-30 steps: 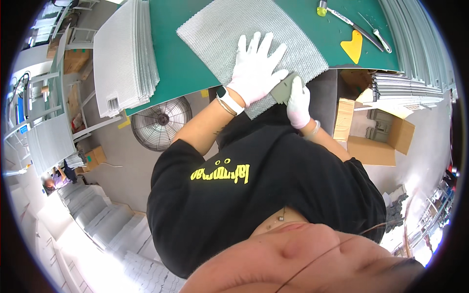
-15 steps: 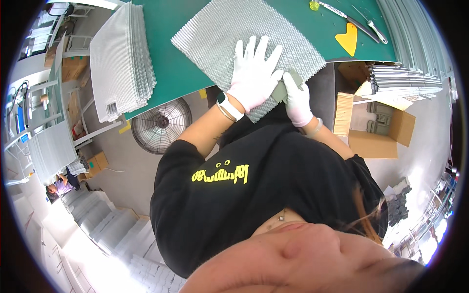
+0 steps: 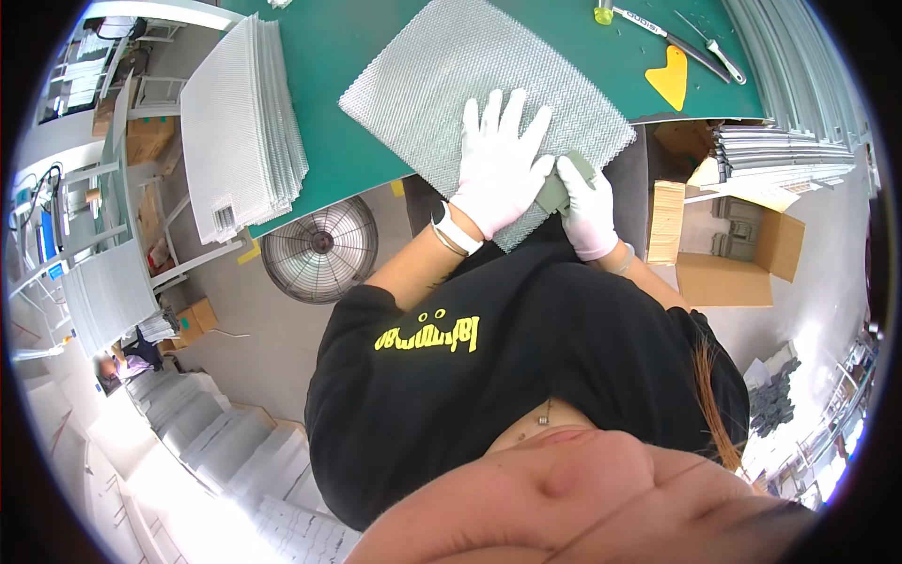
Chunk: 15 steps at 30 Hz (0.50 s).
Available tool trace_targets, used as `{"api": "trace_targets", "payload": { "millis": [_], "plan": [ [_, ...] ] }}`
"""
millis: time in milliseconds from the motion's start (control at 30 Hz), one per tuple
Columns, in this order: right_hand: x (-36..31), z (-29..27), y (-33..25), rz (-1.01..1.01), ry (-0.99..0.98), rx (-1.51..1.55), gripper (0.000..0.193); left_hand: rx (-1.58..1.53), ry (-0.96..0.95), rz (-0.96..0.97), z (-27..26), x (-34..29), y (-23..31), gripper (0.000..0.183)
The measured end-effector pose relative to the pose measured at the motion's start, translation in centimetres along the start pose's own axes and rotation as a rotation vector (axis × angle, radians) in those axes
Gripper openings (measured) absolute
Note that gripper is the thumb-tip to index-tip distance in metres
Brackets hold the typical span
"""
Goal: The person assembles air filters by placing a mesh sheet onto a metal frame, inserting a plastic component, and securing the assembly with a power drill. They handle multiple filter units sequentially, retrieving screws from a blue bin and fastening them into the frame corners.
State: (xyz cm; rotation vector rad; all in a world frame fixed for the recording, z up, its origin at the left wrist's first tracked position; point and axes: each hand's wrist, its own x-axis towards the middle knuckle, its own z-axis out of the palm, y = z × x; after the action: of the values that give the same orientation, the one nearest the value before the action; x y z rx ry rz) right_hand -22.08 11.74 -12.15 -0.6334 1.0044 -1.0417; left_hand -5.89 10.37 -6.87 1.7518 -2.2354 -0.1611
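Observation:
A silver woven mesh sheet [image 3: 423, 103] lies at an angle on the green tabletop, its near corner hanging over the front edge towards me. My left hand [image 3: 503, 169], in a white glove, rests flat on the mesh with fingers spread. At the sheet's near right edge, my gloved right hand [image 3: 588, 211] grips a flat grey-green piece [image 3: 554, 196] between thumb and fingers. The piece sits against the mesh edge; whether it wraps round that edge I cannot tell.
Stacked mesh sheets [image 3: 240, 122] stand at the table's left end. A yellow scraper [image 3: 668, 79] and a black-handled tool [image 3: 697, 54] lie far right, near long metal profiles [image 3: 799, 56]. Below are a floor fan [image 3: 321, 246] and an open carton [image 3: 723, 277] with grey-green parts.
The mesh sheet and both hands have shifted slightly towards me and to the right. My left hand stays flat on the mesh, and my right keeps its grip on the grey-green piece.

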Motion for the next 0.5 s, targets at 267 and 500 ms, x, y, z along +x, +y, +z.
{"api": "trace_targets", "payload": {
  "millis": [267,500],
  "plan": [
    [0.4,-0.5,1.1,-0.051,-0.022,0.035,0.016,-0.074,0.029,0.013,-0.4,-0.2,-0.2,0.062],
    [2.6,2.6,2.9,0.046,0.076,0.236,0.029,0.087,-0.020,0.068,-0.2,1.2,-1.2,0.058]
  ]
}}
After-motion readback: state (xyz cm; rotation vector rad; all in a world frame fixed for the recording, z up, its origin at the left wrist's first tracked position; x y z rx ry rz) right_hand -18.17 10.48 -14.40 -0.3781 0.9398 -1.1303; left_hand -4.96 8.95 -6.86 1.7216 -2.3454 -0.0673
